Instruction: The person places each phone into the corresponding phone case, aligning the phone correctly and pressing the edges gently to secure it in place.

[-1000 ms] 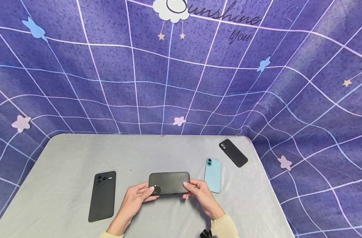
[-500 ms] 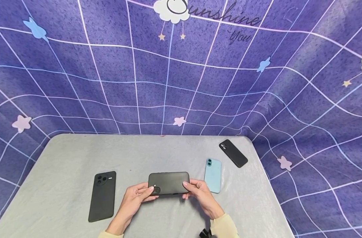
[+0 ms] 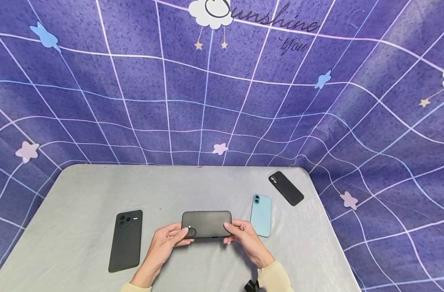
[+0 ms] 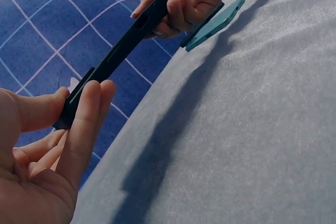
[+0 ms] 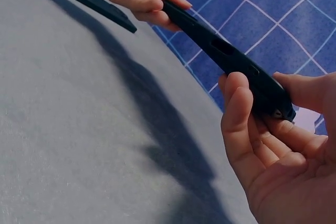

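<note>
So this person had a dark phone case (image 3: 210, 224) up in both hands, raised over the near-middle part of the table (image 3: 171, 190), held sideways with its flat face turned up. The left hand (image 3: 167, 242) was clamped on the left end, thumb on top right next to a round camera ring (image 3: 192, 232) in the near left corner, fingers tucked under and behind. The right hand (image 3: 245, 238) had the other end pinched the same way, thumb over the face and fingers around the back. From the side you could see slots cut in the edge, but I honestly couldn't tell if a phone was sitting inside it.

Just past the right hand, a light blue phone (image 3: 262, 215) lay back up, two lenses at its far end. Farther out in the far right corner was a second black case (image 3: 285, 188), lying at a slant with camera holes showing. Over on the left, well apart from the hands, a big black phone (image 3: 126, 243) lay with its round camera bump at the far end. Grey cloth covered the table, and a purple grid curtain (image 3: 222, 105) with stars and clouds hung behind it.
</note>
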`<state>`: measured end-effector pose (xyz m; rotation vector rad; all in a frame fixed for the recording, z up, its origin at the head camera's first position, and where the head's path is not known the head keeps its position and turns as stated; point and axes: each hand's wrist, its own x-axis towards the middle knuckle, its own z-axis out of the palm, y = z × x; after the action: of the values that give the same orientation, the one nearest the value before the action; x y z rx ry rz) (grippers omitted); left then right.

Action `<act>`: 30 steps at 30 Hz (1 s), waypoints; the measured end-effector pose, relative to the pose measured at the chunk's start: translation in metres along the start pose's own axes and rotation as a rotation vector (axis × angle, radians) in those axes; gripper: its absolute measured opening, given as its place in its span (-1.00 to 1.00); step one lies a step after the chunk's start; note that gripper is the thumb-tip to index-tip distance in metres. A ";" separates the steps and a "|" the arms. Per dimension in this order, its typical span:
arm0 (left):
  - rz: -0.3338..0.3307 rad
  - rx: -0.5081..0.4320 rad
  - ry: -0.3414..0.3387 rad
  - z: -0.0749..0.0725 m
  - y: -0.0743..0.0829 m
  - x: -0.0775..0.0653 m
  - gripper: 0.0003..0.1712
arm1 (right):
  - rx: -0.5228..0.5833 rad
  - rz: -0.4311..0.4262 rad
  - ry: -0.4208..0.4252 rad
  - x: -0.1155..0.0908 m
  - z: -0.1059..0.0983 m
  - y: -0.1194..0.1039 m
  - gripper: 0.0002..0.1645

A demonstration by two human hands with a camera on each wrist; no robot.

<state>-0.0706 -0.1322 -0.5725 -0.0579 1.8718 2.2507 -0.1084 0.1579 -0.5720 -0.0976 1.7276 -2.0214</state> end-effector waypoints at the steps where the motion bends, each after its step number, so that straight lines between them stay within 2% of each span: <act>1: -0.007 0.004 0.006 0.000 0.000 0.000 -0.51 | -0.001 0.001 -0.004 0.000 0.000 0.000 -0.68; 8: -0.054 0.031 0.041 0.001 0.004 0.000 -0.44 | 0.006 0.024 -0.034 -0.001 -0.001 -0.002 -0.62; 19: -0.014 0.032 0.038 0.000 0.006 0.000 -0.47 | 0.058 0.030 -0.081 0.000 -0.001 -0.004 -0.67; 25: -0.012 0.029 0.041 -0.001 0.007 0.000 -0.46 | 0.063 0.027 -0.113 0.000 -0.003 -0.003 -0.72; 30: -0.021 0.020 0.053 -0.001 0.007 0.000 -0.49 | 0.062 0.028 -0.104 0.001 -0.001 -0.003 -0.73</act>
<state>-0.0719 -0.1342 -0.5662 -0.1345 1.9107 2.2375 -0.1104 0.1593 -0.5693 -0.1554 1.5930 -2.0113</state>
